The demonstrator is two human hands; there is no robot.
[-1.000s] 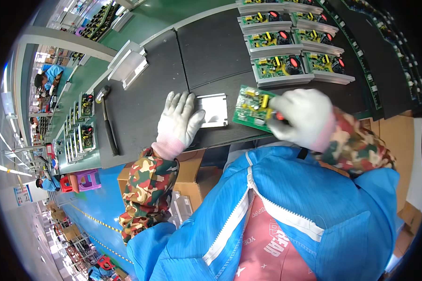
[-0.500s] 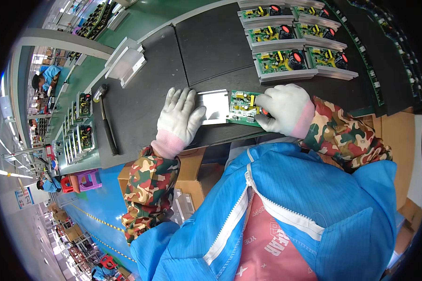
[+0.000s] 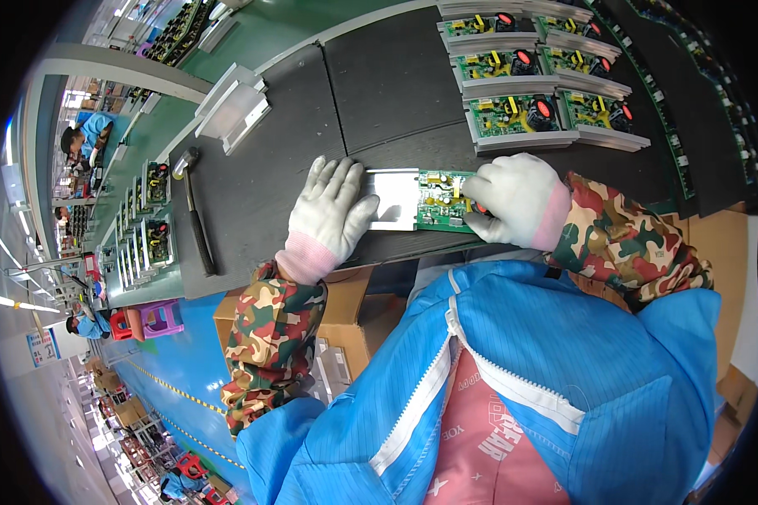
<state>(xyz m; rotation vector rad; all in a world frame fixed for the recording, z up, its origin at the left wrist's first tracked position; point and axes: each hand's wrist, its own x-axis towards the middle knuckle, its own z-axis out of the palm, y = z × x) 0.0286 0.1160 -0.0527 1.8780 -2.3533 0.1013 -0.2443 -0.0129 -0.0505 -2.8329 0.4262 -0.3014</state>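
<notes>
My left hand (image 3: 330, 210), in a white glove with a pink cuff, lies with its fingers stretched out on the dark table. Its thumb side is against the left end of a silver metal bracket (image 3: 393, 200). A green circuit board (image 3: 440, 202) with yellow and dark parts lies along the bracket's right part. My right hand (image 3: 518, 200), gloved alike, has its fingers bent and closed over the board's right end. That end of board and bracket is hidden under the glove.
A hammer (image 3: 195, 215) lies at the table's left side. Bare metal brackets (image 3: 234, 109) are stacked at the far left. Several bracketed boards (image 3: 514, 116) stand in rows at the far right, beside long strips of boards (image 3: 648, 93). A cardboard box (image 3: 341, 316) is below the table edge.
The whole scene sits slightly further right in the view. Both hands stay in nearly the same places on the bracket and board.
</notes>
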